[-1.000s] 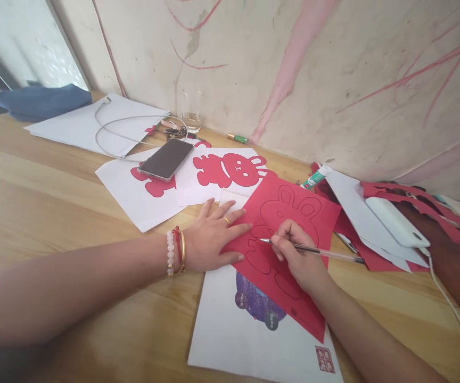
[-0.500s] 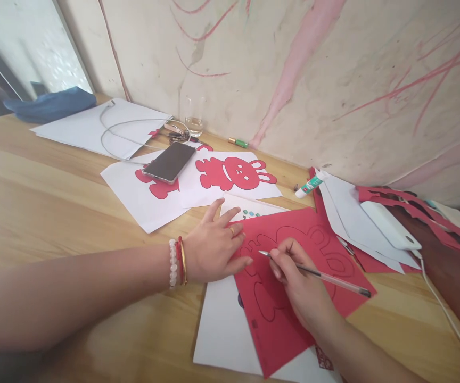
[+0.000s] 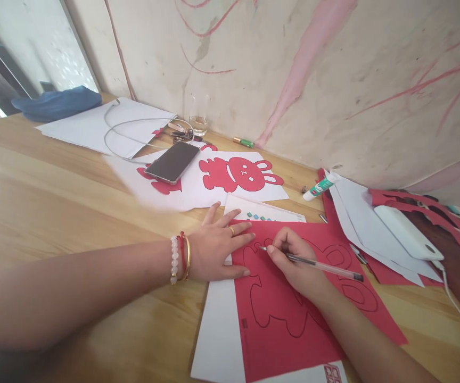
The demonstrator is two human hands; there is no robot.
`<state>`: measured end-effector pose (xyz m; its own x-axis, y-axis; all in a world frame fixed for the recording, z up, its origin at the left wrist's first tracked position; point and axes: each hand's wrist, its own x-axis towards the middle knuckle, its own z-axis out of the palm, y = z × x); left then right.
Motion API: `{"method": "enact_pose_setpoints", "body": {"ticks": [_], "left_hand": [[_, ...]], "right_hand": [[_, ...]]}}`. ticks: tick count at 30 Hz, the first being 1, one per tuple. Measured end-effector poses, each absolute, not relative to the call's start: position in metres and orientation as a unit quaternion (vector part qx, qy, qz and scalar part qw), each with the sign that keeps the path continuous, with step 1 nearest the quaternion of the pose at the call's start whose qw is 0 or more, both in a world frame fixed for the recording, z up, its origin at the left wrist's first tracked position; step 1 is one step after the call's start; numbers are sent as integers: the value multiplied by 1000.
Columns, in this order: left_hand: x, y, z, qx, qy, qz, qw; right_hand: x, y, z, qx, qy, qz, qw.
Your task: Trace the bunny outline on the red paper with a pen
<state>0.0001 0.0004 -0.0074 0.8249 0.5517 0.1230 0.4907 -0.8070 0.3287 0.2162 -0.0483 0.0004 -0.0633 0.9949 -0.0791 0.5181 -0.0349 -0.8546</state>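
Behind everything stands a pale wall (image 3: 222, 69) with pink streaks on it, and under it lies a big wooden surface (image 3: 54, 181). Far off on the left is a blue cloth (image 3: 56, 103), next to a white sheet (image 3: 94, 127) with a thin gray cord (image 3: 134, 121) on it. Near the wall are a small glass of water (image 3: 198, 125) and some keys (image 3: 182, 135). A black phone (image 3: 172, 162) lies on white paper (image 3: 134, 183), beside a red rabbit cut-out (image 3: 238, 174). On the right, a white power bank (image 3: 408, 233) sits on a pile of white and red paper (image 3: 374, 239), and a glue tube (image 3: 321, 187) lies by the pile. Up close, a red paper (image 3: 289, 324) with a black rabbit outline lies on a white sheet (image 3: 218, 330), right in front of the person. The left hand (image 3: 218, 250) lies flat and open, and its spread fingers (image 3: 240, 227) press on the edge of the red paper. That arm wears beads and bangles (image 3: 179, 258). The right hand (image 3: 294, 260) is closed around a clear pen (image 3: 326, 267), and the pen tip is on the red paper, at the rabbit's outline.
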Motion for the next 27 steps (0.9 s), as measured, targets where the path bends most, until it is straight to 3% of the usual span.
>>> {"method": "enact_pose_setpoints", "body": {"ticks": [27], "left_hand": [[2, 3, -11, 940, 283, 90, 166]], "right_hand": [[216, -48, -2, -624, -660, 337, 246]]}}
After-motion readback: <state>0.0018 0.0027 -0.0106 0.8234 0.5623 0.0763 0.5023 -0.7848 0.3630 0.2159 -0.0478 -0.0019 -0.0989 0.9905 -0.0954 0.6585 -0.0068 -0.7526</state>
